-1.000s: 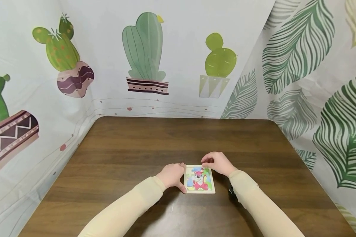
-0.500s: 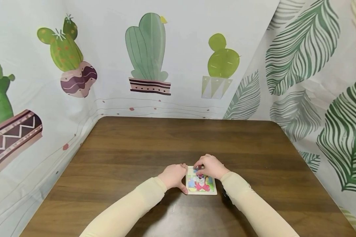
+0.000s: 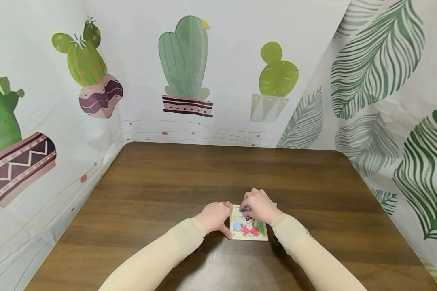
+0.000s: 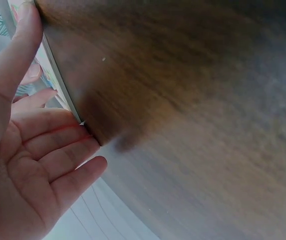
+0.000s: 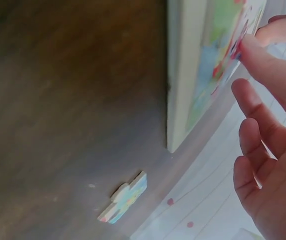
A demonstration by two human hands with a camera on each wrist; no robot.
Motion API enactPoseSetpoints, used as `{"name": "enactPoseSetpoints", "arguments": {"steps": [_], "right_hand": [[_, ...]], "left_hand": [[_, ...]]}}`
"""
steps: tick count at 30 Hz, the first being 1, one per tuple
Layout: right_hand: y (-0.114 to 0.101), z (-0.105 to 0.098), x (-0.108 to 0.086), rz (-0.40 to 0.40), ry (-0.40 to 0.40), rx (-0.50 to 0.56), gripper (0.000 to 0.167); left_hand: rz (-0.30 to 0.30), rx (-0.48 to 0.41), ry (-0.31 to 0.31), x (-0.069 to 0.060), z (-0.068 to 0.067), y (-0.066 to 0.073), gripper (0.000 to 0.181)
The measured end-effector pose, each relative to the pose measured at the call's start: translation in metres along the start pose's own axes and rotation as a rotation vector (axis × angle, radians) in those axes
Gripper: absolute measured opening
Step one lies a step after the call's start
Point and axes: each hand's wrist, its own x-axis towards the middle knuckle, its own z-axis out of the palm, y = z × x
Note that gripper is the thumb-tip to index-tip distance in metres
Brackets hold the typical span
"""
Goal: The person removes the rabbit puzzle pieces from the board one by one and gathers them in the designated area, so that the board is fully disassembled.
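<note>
A small square jigsaw board (image 3: 249, 238) with a pink cartoon animal picture lies on the table. My left hand (image 3: 215, 216) rests against its left edge, thumb at the near corner and fingers at the far one. The left wrist view shows those fingers (image 4: 65, 147) fairly straight along the rim. Over the board's far part, my right hand (image 3: 259, 205) pinches a blue puzzle piece (image 3: 245, 209) between thumb and fingers. Its other fingers hang loosely bent in the right wrist view. Pale backing shows at the board's far left; my right hand hides the far right.
One loose puzzle piece (image 5: 126, 199) lies on the table beyond the board, mostly behind my right hand in the head view. The brown wooden table (image 3: 167, 178) extends around. Cloth walls (image 3: 225, 68) with cactus and leaf prints rise behind and at both sides.
My right hand has moved left from the board's far right corner to its far middle and now pinches the blue piece. My left hand has stayed at the left edge.
</note>
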Motion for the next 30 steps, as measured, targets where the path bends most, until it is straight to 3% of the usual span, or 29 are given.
{"name": "enactPoseSetpoints", "arguments": {"steps": [11, 18, 26, 30], "right_hand": [[-0.0029, 0.0023, -0.0016, 0.004, 0.037, -0.012, 0.013], [-0.0007, 0.0047, -0.004, 0.023, 0.021, 0.035, 0.017], [-0.0029, 0.0039, -0.0035, 0.174, -0.003, 0.123, 0.022], [-0.0034, 0.0036, -0.003, 0.21, -0.016, 0.128, 0.023]], "left_hand": [[0.005, 0.01, 0.016, 0.0005, 0.0023, 0.0001, 0.092], [-0.005, 0.019, -0.011, 0.0007, 0.0019, -0.0006, 0.096], [-0.009, 0.022, -0.008, -0.0001, 0.0017, 0.0002, 0.094], [-0.011, 0.023, -0.011, -0.0006, 0.0006, 0.0011, 0.095]]}}
